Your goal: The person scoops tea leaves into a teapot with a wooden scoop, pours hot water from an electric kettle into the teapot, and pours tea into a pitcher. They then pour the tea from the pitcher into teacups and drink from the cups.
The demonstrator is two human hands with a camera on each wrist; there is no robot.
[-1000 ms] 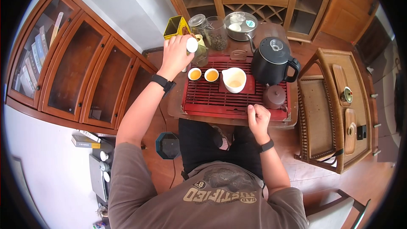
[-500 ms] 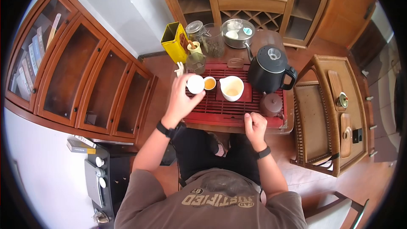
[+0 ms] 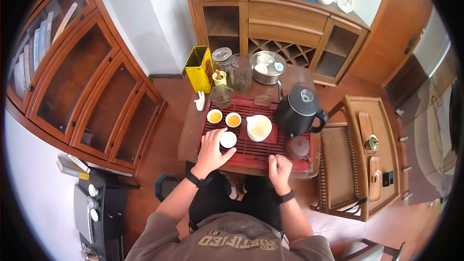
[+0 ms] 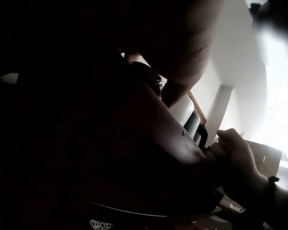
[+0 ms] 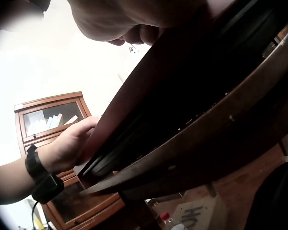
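In the head view, my left hand (image 3: pixel 212 151) has thumb and fingers around a small white teacup (image 3: pixel 228 139) at the front left of the red slatted tea tray (image 3: pixel 251 157). No amber tea shows in this cup. Just behind it stand two white cups of amber tea, the left teacup (image 3: pixel 214 116) and the right teacup (image 3: pixel 233 120). A white pouring pitcher (image 3: pixel 259 128) is to their right. My right hand (image 3: pixel 280 170) is curled in a fist at the tray's front edge, near a brown clay teapot (image 3: pixel 297 148). The left wrist view is mostly dark.
A black kettle (image 3: pixel 299 111) stands at the tray's right. Behind the tray are a yellow tin (image 3: pixel 199 70), glass jars (image 3: pixel 240 72) and a lidded steel pot (image 3: pixel 268 69). A white hand figurine (image 3: pixel 199 101) is at the left; a rattan cart (image 3: pixel 362 164) stands right of the table.
My left hand has brought the white cup from beside the jars at the back left toward me, down to the tray's front. My right hand keeps its place by the tray's edge.
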